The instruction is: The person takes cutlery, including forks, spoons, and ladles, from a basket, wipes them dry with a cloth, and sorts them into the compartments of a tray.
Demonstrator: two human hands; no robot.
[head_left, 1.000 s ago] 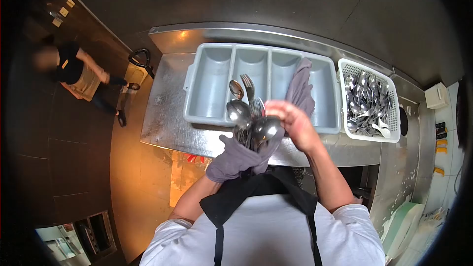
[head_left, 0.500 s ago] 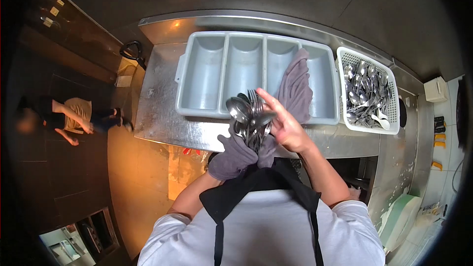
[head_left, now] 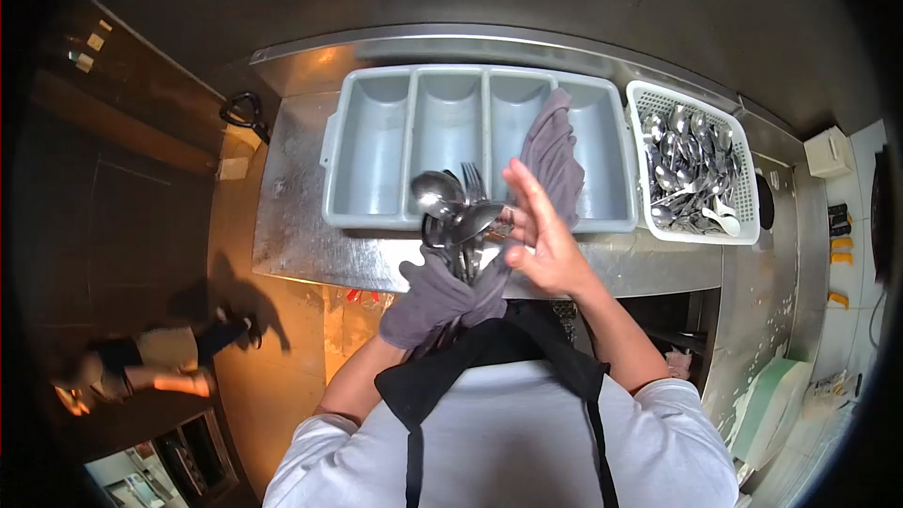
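Note:
My left hand (head_left: 428,306), covered by a grey cloth (head_left: 414,315), is closed around a bunch of spoons and forks (head_left: 459,212) near my chest. Their bowls and tines point up and away from me, and the handles are hidden in the cloth. Beside the bunch, on its right, my right hand (head_left: 547,243) is open with fingers stretched out, fingertips close to the spoons. Behind both hands lies a grey cutlery tray (head_left: 411,146) divided into several long compartments. A second grey cloth (head_left: 555,155) is draped over its right divider.
To the right of the tray, a white perforated basket (head_left: 745,179) holds many metal spoons and a white spoon (head_left: 722,222). Everything rests on a steel counter (head_left: 292,216) with a raised back edge. A person (head_left: 155,357) is on the floor area at left.
My right hand has moved slightly away from the cutlery and its fingers have opened. The bunch leans a little further left. The person at left has moved nearer the bottom of the view.

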